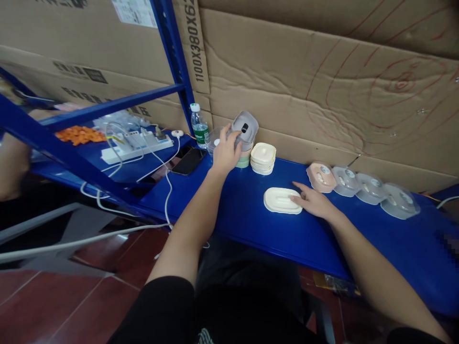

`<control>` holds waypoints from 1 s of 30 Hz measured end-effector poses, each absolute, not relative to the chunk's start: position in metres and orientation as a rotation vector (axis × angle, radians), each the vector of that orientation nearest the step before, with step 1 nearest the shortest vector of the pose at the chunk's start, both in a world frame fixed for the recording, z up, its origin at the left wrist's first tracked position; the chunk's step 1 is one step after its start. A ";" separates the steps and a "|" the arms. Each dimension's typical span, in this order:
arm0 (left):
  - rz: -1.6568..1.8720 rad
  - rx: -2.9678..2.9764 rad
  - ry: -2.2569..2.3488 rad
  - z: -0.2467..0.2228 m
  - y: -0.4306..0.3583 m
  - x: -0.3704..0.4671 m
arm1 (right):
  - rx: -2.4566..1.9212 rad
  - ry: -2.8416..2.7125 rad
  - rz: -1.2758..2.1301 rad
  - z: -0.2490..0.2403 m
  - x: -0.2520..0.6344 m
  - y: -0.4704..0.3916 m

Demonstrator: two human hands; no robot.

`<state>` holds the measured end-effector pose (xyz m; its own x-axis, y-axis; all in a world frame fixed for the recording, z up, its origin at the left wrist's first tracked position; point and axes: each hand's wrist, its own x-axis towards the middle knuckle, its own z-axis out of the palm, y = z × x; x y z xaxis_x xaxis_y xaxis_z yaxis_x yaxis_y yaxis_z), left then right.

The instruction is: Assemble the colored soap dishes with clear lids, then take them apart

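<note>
My left hand [228, 149] reaches over a grey square lid [247, 125] with a dark oval on it, its fingers bent at the lid's left side. Beneath the lid is a stack with a green piece [243, 160]. My right hand [314, 200] has its fingers apart, and a fingertip rests on the right end of a cream oblong lid [281, 199] lying on the blue table. A stack of cream square lids [263, 157] stands between the hands, toward the wall. Whether my left fingers grip the grey lid cannot be made out.
A water bottle [199, 126], a phone [188, 161] and a clear container [213, 138] are at the left. Several lidded containers [346, 181] line the right back edge. Blue posts, cables, a power strip [138, 147] and orange pieces [81, 135] lie farther left, near another person's arm.
</note>
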<state>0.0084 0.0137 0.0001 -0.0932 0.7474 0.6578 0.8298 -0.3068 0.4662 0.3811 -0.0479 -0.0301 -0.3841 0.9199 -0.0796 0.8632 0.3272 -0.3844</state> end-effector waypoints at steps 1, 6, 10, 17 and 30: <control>-1.388 -2.034 -1.792 -0.001 0.015 0.008 | -1.647 -2.435 0.559 -0.030 0.381 -0.048; -1.536 -1.962 -1.739 -0.006 0.020 0.006 | -1.631 -2.442 0.571 -0.031 0.381 -0.047; -1.640 -1.898 -1.698 -0.007 0.023 0.007 | -1.631 -2.437 0.565 -0.033 0.382 -0.047; -1.845 -1.837 -1.515 0.001 0.014 0.013 | -1.620 -2.401 0.584 -0.029 0.381 -0.049; -1.553 -3.590 -1.141 0.010 -0.044 0.090 | -1.122 -1.722 0.562 -0.019 0.390 -0.046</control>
